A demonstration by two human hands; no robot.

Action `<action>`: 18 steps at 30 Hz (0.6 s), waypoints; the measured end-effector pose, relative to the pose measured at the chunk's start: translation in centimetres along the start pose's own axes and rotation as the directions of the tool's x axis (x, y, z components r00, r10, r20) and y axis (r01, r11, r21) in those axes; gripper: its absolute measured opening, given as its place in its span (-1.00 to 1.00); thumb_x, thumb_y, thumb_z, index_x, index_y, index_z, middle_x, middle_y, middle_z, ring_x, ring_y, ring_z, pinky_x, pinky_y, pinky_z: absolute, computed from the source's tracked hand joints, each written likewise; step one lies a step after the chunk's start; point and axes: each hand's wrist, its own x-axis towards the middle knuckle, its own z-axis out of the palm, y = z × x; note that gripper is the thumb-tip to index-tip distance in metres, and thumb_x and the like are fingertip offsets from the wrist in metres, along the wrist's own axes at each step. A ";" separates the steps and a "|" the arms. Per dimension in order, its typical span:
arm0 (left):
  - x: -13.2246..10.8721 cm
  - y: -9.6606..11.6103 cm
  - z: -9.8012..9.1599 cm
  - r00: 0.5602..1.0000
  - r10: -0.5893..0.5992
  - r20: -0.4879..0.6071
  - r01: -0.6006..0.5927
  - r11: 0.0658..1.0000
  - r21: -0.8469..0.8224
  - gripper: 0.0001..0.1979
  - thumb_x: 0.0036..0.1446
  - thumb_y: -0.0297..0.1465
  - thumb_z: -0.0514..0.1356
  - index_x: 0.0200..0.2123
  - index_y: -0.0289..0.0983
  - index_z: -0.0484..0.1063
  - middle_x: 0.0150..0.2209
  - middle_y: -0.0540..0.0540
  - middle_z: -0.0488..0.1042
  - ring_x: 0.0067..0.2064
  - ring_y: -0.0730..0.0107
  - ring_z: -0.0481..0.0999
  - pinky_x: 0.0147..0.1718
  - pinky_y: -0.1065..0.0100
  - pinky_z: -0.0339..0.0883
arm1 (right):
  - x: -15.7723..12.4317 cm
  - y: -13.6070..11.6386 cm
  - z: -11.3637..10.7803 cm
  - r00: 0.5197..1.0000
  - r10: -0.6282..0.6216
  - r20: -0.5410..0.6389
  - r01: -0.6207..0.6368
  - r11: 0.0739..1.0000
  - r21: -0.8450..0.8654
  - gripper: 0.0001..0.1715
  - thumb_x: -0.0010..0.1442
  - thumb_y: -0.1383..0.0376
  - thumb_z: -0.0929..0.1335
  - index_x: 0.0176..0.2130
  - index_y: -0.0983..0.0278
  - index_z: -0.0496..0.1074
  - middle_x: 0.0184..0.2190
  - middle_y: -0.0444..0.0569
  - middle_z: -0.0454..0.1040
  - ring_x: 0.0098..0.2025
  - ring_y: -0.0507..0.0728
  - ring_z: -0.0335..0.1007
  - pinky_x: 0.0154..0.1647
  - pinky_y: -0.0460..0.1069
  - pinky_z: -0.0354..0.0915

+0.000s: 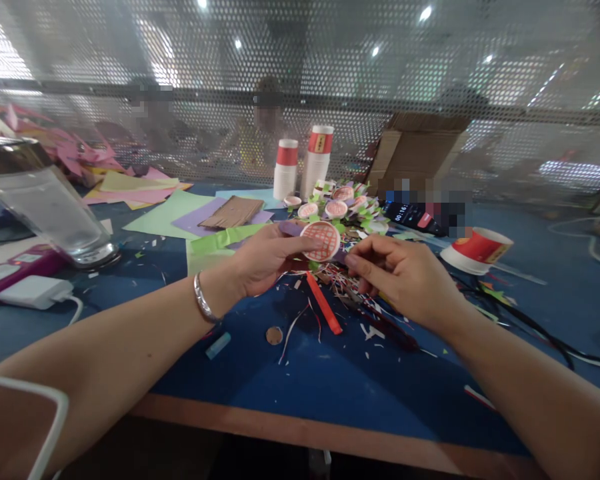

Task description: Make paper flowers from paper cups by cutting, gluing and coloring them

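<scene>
My left hand (263,260), with a silver bracelet on the wrist, pinches a round paper disc (321,241) with a red lattice pattern, held above the blue table (330,373). My right hand (397,277) is curled, its fingertips pinched on the disc's right edge, where purple paper shows behind the disc. Under both hands lie paper scraps and a red strip (324,304). Behind the disc sits a cluster of similar small discs with green paper leaves (345,207).
Two stacks of red-and-white paper cups (305,167) stand at the back, a cut cup (475,250) lies on the right. Coloured paper sheets (180,213) lie left, with a glass container (55,213), a white charger (33,291), a cardboard box (415,153), and black cables (530,320) on the right. People sit behind a mesh screen.
</scene>
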 end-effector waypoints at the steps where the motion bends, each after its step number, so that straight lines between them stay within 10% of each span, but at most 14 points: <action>1: 0.0 0.0 0.0 1.000 0.000 -0.007 0.000 1.000 -0.005 -0.91 0.05 -0.52 0.37 -0.32 -0.40 0.59 -0.30 -0.15 0.62 -0.29 0.39 0.60 -0.24 0.33 0.44 | 0.0 0.0 0.0 1.000 0.000 0.004 0.000 1.000 -0.002 -0.76 0.31 0.15 0.38 -0.34 0.25 0.44 -0.57 -0.15 0.48 -0.61 -0.01 0.38 -0.57 -0.08 0.21; 18: -0.1 0.1 0.4 0.990 0.040 -0.134 -0.053 0.994 -0.095 -0.89 0.01 -0.52 0.38 -0.33 -0.40 0.60 -0.31 -0.14 0.62 -0.33 0.43 0.57 -0.28 0.35 0.42 | 0.0 -0.6 -0.2 1.000 0.013 -0.012 -0.013 0.998 0.057 -0.68 0.27 0.08 0.41 -0.38 0.25 0.43 -0.59 -0.15 0.47 -0.63 0.00 0.38 -0.57 -0.08 0.26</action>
